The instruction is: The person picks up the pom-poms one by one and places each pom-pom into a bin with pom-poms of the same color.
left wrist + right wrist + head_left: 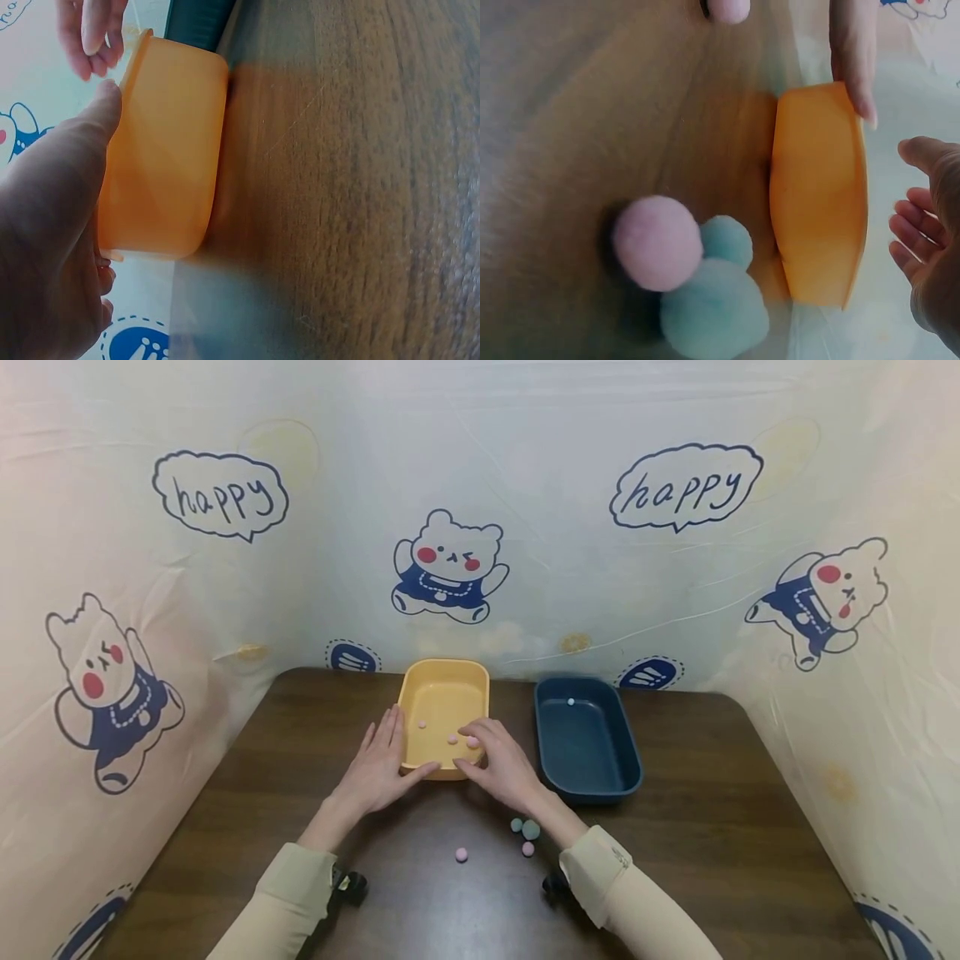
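In the head view a yellow tray [442, 670] stands at the table's far side. My left hand [375, 772] lies against its left side with fingers straight, thumb along the front rim. Over its front right corner hovers my right hand [506, 768], fingers loosely bent, thumb apart from them. Below those fingertips is a pink ball [472, 742]; whether they touch it I cannot tell. Two smaller pink balls lie in the tray, one a pink ball [452, 739] near the middle. The right wrist view shows my right hand [934, 232] with no ball visible between thumb and fingers.
A dark blue tray [588, 789] stands to the right, holding a small pale ball [571, 702]. Nearer on the brown table [420, 910] are a large teal ball [531, 830], a small teal ball [516, 825], a pink ball [528, 849] and another pink ball [461, 855].
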Demonstrator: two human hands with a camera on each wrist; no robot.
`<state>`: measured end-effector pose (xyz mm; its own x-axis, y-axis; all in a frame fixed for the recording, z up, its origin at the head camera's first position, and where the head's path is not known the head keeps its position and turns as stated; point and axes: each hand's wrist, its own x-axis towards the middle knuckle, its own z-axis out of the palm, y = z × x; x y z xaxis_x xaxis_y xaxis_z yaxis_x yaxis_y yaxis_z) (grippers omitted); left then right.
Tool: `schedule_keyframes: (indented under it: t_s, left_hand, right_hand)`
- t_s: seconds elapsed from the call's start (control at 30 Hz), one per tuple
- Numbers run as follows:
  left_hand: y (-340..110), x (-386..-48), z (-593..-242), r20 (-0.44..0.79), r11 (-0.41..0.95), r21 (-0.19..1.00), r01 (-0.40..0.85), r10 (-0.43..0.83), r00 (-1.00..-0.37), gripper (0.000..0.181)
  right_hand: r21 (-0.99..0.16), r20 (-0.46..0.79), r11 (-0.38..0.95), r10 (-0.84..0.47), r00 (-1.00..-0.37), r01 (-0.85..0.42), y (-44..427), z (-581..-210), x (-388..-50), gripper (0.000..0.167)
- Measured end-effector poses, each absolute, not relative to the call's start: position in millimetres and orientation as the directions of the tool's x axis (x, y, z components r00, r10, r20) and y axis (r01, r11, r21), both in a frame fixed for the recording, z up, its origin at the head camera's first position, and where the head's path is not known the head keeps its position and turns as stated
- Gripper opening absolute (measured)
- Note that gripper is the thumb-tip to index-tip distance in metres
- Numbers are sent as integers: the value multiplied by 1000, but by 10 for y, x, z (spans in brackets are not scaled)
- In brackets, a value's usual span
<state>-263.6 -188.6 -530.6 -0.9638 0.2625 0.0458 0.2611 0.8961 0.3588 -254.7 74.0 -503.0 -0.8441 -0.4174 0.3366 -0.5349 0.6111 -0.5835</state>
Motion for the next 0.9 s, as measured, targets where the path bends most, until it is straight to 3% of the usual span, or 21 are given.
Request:
schedule_keyframes:
  t_s: [0.23,0.5,0.9]
  left_hand:
    - [-1879,-2638,-5303,44,893,368,260,263,-964,127]
    - [-1875,-2666,-5288,46,897,353,265,266,-963,127]
    - [-1886,-2665,-5348,44,893,372,254,257,-965,128]
  right_hand:
    - [-589,319,587,-464,-827,-556,783,-5067,-2334,60]
    - [-630,192,607,-483,-854,-484,871,-5108,-2084,79]
    - [-570,321,586,-487,-812,-577,932,-5200,-1817,72]
